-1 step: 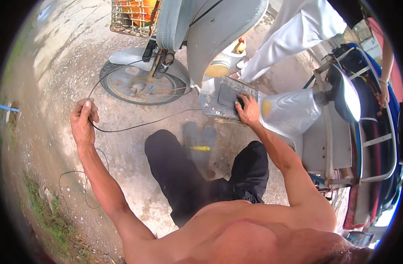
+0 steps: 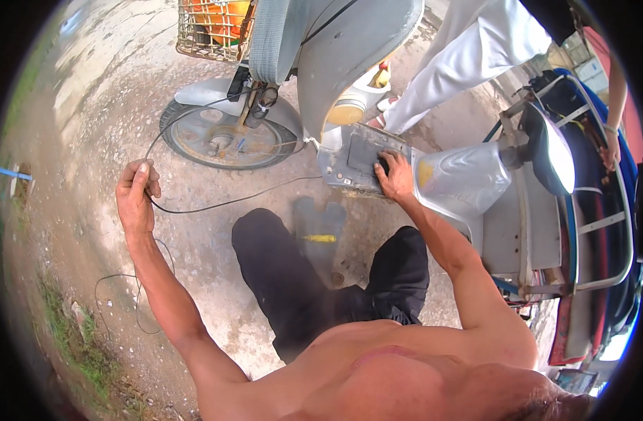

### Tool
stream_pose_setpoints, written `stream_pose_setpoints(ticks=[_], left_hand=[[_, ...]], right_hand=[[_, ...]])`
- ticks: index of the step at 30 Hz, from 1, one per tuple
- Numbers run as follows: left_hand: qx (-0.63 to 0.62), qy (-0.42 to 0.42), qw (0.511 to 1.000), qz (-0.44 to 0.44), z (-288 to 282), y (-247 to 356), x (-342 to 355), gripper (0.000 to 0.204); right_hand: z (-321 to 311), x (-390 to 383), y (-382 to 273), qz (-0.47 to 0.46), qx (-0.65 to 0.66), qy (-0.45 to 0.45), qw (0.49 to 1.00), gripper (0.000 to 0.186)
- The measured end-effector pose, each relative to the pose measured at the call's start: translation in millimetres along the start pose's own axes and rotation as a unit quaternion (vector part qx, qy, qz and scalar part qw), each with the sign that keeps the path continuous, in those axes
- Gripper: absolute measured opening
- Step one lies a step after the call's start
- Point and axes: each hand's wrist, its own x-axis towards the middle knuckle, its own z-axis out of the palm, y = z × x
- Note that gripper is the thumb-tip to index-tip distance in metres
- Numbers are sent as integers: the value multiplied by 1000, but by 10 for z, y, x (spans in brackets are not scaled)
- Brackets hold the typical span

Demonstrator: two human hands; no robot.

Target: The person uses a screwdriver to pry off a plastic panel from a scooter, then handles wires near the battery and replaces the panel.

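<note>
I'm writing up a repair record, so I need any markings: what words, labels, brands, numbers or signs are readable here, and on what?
None can be read.
Scooter's grey front shield and footboard: no legible lettering.
Black cable: too thin to show any print.
Small yellow item on the ground: too small to tell.

Left hand (image 2: 137,193) pinching black cable (image 2: 188,212), right hand (image 2: 396,175) on grey scooter footboard (image 2: 356,156), front wheel (image 2: 198,142) ahead
</note>
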Motion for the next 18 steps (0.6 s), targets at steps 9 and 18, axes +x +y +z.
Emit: stream_pose_setpoints(ticks=[9,18], left_hand=[[33,-14,999,-18,66,-93,-110,19],[12,-37,999,-12,360,-104,-93,17]], right_hand=[[-20,-48,-76,5,13,4,1000,45],[-81,-63,84,20,16,-6,1000,45]])
